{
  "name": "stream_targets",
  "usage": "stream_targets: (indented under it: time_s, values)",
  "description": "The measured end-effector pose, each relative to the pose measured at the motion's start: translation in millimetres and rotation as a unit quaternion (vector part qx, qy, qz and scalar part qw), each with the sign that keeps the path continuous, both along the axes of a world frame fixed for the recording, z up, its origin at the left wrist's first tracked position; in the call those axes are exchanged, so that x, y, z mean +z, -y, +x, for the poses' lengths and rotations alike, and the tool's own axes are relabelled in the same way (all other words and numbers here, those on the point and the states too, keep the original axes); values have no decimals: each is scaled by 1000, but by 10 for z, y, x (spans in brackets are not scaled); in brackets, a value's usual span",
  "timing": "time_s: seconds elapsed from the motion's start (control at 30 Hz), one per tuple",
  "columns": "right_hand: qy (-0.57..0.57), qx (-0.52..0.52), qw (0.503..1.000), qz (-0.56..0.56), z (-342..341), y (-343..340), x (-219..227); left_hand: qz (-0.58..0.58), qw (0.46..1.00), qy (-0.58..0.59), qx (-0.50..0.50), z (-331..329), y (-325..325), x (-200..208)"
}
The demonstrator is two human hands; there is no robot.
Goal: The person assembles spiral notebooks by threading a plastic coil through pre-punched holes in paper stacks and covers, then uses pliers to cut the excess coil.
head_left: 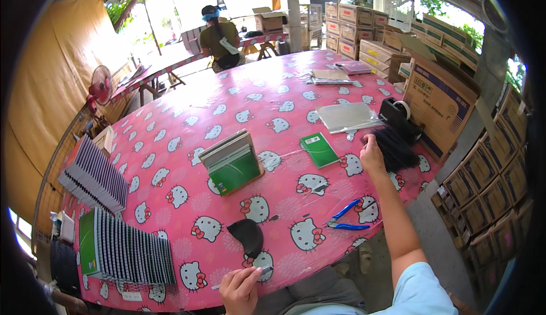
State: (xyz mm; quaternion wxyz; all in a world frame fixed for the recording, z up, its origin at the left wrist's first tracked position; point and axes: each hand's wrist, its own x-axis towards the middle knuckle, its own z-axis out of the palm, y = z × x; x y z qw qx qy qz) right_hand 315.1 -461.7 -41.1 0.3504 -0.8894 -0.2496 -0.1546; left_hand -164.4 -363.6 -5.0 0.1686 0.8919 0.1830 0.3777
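Observation:
My left hand (239, 290) is closed around a thin grey pen-like tool (265, 270) at the table's near edge. Just beyond it lies a black curved flat piece (248, 236). My right hand (372, 154) reaches forward to a pile of black spiral binding coils (396, 149); its fingers are pinched at the pile's left end, on a coil as far as I can see. Left of that hand a green notebook (319, 150) lies flat. Blue-handled pliers (348, 217) rest near my right forearm.
A stack of green notebooks (232, 167) stands mid-table. Bound notebooks (128, 252) and another row (94, 173) line the left edge. Clear plastic sheets (348, 118), a black tape dispenser (393, 112) and a carton (438, 101) are at right. A person (223, 42) sits far off.

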Motion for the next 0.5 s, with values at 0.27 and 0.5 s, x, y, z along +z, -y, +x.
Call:
stream_targets:
  time_s: [0.27, 0.5]
  values:
    - [-189, 557, 808, 39, -2255, -92, 792, -32, 999, 7, 21, 24, -41, 38]
    - [-290, 576, 764, 29, -2786, -250, 451, -44, 999, -2, 31, -101, -137, 41]
